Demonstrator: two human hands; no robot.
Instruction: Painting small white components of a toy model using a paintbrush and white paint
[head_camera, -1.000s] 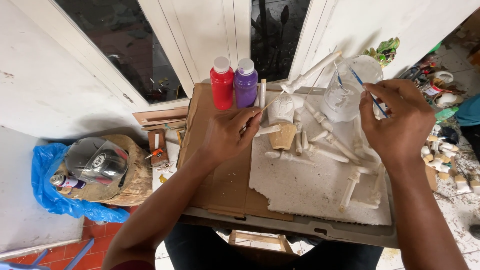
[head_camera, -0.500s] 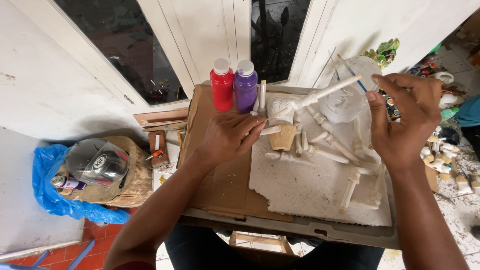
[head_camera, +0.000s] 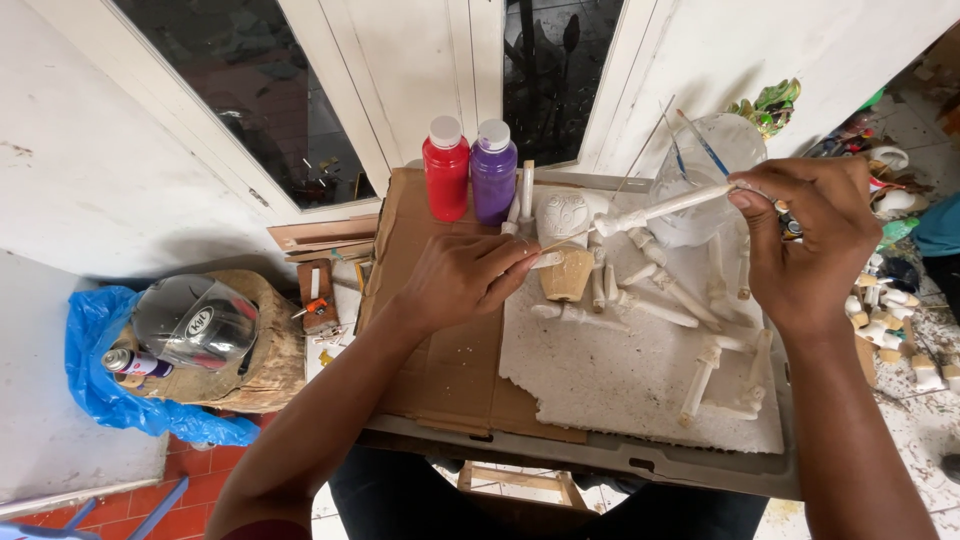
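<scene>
My left hand (head_camera: 465, 285) rests on the cardboard (head_camera: 440, 380) and pinches a thin stick. The stick carries a long white piece (head_camera: 665, 205), held tilted above the foam slab (head_camera: 620, 380). My right hand (head_camera: 805, 245) grips a paintbrush (head_camera: 790, 225) whose tip end meets the right end of that white piece. Just behind my right hand is a clear cup (head_camera: 715, 145) with brushes in it. A red bottle (head_camera: 446, 170) and a purple bottle (head_camera: 493, 172) stand upright at the back of the cardboard.
Several white pieces on sticks lie or stand on the foam slab, beside a white carved face (head_camera: 563, 215) on a tan base. At the left, a helmet (head_camera: 195, 320) sits on a stump over a blue plastic bag (head_camera: 95, 370). Small figurines clutter the right floor.
My right hand has brought the brush from the cup to the white piece. The white piece has come down lower. My left hand has barely moved.
</scene>
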